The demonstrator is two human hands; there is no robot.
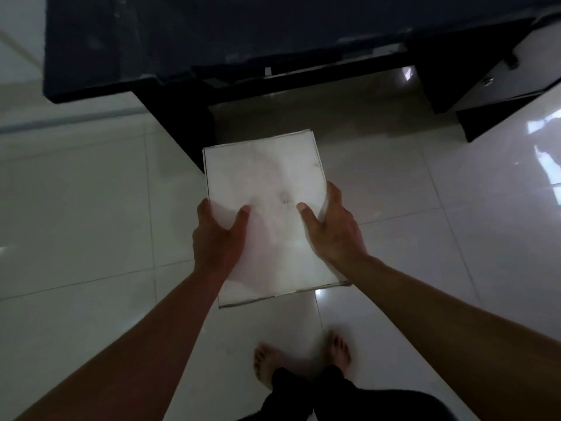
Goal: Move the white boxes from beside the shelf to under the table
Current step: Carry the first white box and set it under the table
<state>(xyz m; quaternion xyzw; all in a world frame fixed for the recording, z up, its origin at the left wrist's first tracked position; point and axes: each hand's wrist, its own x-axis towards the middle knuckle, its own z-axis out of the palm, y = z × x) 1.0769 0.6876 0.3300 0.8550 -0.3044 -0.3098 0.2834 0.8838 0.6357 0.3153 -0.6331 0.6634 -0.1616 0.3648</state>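
- Two hands hold one flat white cardboard box (267,205) above the glossy pale tiled floor (91,208)
- Our left hand (217,238) and right hand (332,229) clamp its sides, thumbs on top, fingers (332,192) curled round the edges
- We see it before the black bench (212,41), at the dark opening underneath

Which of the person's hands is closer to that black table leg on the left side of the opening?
Left. The left hand grips the white box on its left edge, just below the table leg. The right hand holds the box's opposite edge, farther away.
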